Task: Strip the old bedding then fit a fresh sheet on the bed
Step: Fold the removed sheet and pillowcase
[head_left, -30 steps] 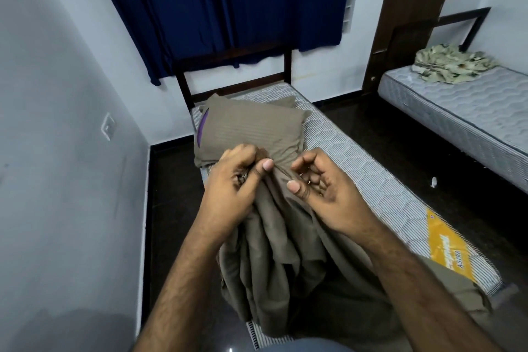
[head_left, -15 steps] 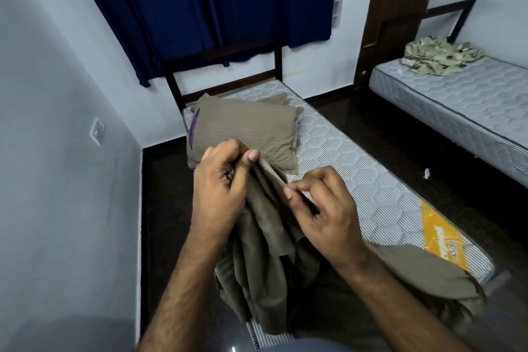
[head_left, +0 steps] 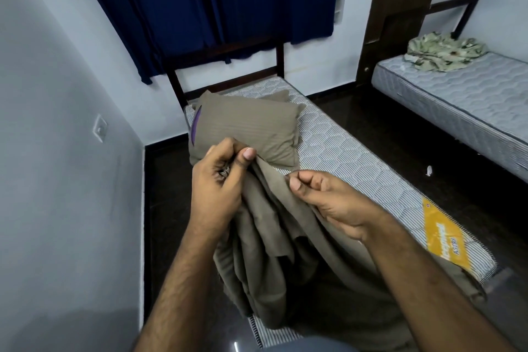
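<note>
Head-height, forward-down, close over bed (head_left: pixel 357 168)

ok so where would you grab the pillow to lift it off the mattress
Probably the pillow by its near right corner, coming from the open floor side with the right hand. That corner juts out clear of the brown sheet, while the left hand and bunched sheet cover its near left end.

Dark blue curtains (head_left: pixel 228 0) hang over the far wall. A brown wooden door (head_left: pixel 400 8) stands to their right. A second bare mattress (head_left: pixel 468 106) holds crumpled patterned cloth (head_left: pixel 445 54). A wall switch (head_left: pixel 100 127) sits left.
</note>
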Demonstrator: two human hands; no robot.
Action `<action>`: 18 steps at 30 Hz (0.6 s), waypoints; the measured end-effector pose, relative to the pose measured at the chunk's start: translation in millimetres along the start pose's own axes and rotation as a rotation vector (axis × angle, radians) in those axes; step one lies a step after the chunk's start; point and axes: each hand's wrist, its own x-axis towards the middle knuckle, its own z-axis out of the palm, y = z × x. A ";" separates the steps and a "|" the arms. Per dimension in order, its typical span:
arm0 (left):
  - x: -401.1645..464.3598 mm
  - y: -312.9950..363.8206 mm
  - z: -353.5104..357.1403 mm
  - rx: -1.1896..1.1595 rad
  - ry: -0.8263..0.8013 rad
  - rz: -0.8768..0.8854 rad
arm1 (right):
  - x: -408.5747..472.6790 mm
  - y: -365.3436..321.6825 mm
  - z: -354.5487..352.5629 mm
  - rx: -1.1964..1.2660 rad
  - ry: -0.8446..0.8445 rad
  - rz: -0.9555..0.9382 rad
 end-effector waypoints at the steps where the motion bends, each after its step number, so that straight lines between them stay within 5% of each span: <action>1: -0.6 0.9 -0.6 -0.006 -0.021 -0.006 | -0.8 -4.7 -3.5 0.060 -0.002 0.013; 4: -1.3 3.7 -2.1 -0.034 -0.095 -0.041 | -1.2 -14.7 -12.1 0.209 0.012 0.027; 8: -1.7 5.9 -4.5 -0.128 -0.171 -0.095 | -3.3 -26.4 -14.8 -0.169 0.006 -0.169; 14: -1.8 9.5 -8.9 -0.307 -0.259 -0.201 | -21.0 -34.3 -9.9 -0.324 -0.307 -0.145; 18: -4.2 12.8 -13.8 -0.393 -0.352 -0.261 | -6.6 -38.7 -21.3 -0.363 0.000 -0.424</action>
